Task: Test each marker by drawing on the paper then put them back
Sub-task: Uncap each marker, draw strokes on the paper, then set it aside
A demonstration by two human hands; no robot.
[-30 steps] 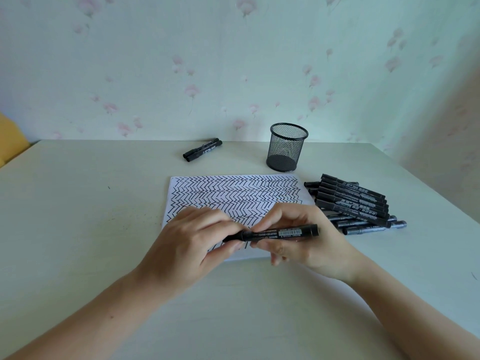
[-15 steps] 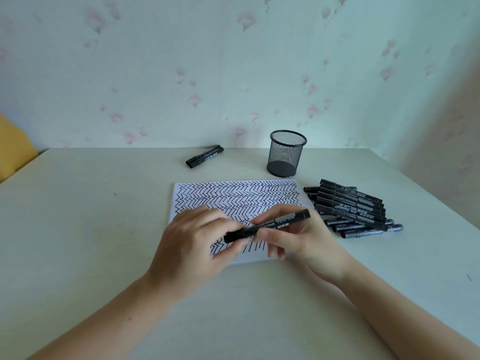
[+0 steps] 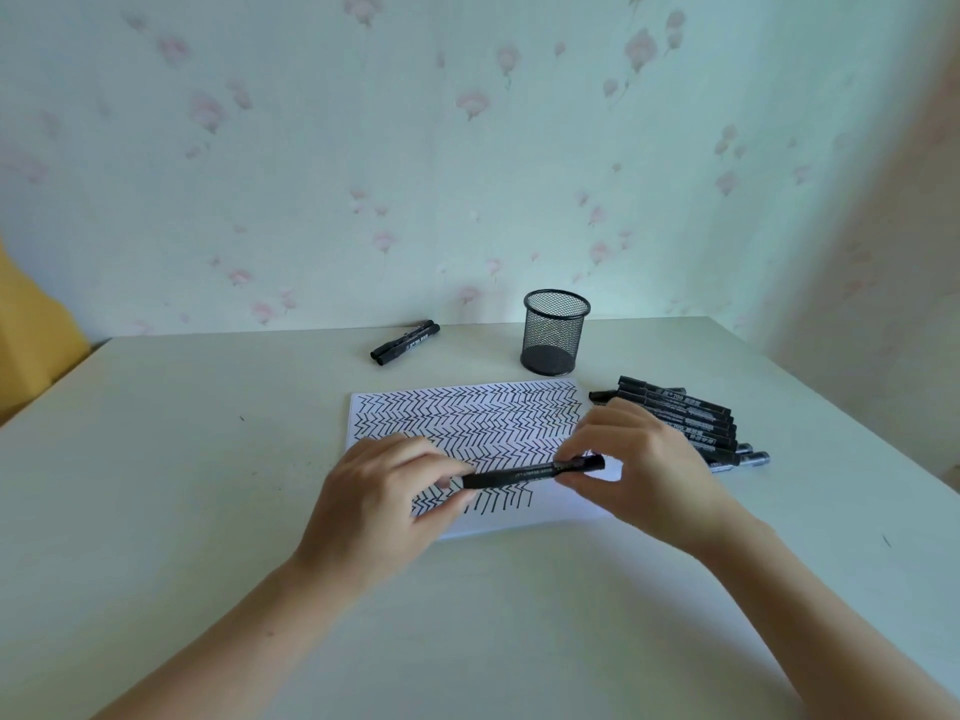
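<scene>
A black marker (image 3: 524, 473) is held level above the paper (image 3: 467, 418), which is covered with rows of black zigzag lines. My left hand (image 3: 384, 504) pinches the marker's left end. My right hand (image 3: 639, 465) grips its right end with the fingertips. A pile of several black markers (image 3: 691, 420) lies to the right of the paper, partly hidden behind my right hand. Two more markers (image 3: 405, 343) lie side by side at the back of the table.
A black mesh pen cup (image 3: 555, 331) stands upright behind the paper, with nothing in it. The white table (image 3: 182, 459) ends at a flowered wall at the back. A yellow object (image 3: 31, 324) shows at the far left edge.
The marker has turned from tilted to nearly level. My right hand slid from the barrel's middle to its right end. The camera view has tilted up a little.
</scene>
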